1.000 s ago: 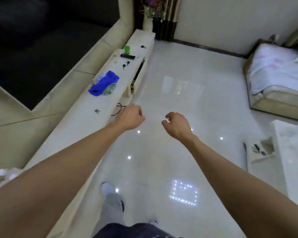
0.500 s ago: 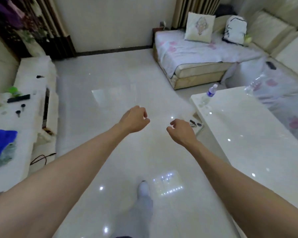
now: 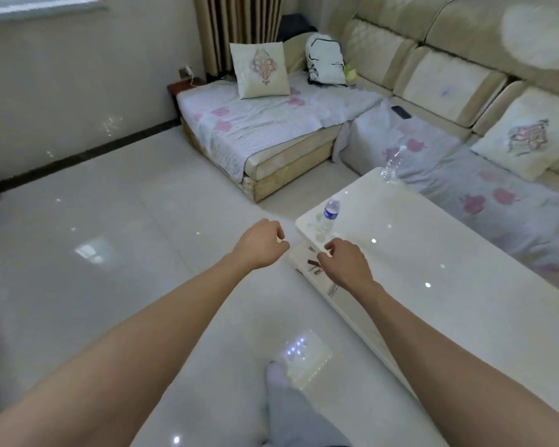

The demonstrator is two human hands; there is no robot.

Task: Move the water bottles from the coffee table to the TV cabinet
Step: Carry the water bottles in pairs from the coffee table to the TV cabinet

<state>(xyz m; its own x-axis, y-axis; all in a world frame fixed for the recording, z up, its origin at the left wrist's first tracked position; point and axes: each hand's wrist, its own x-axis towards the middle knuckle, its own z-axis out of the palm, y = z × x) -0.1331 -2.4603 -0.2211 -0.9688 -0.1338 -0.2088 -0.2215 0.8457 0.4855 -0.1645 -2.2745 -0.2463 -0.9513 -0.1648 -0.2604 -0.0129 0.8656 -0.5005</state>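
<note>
A clear water bottle with a blue label (image 3: 329, 215) stands upright near the left corner of the white coffee table (image 3: 433, 253). A second clear bottle (image 3: 393, 163) stands at the table's far corner, hard to make out against the sofa. My left hand (image 3: 260, 243) hovers over the floor just left of the table corner, fingers curled, holding nothing. My right hand (image 3: 346, 264) hangs over the table's near edge, a little below the labelled bottle, also curled and empty. The TV cabinet is out of view.
An L-shaped beige sofa (image 3: 449, 79) with flowered covers wraps the table's far and right sides. Cushions (image 3: 260, 70) and a white bag (image 3: 325, 61) lie on it. Small items rest on the table's lower shelf (image 3: 307, 264). Glossy tiled floor (image 3: 110, 237) spreads to the left. My foot (image 3: 276, 375) is below.
The view has swung right, away from the TV cabinet and onto the coffee table and sofa. Both hands stay curled and empty, now close to the table's corner.
</note>
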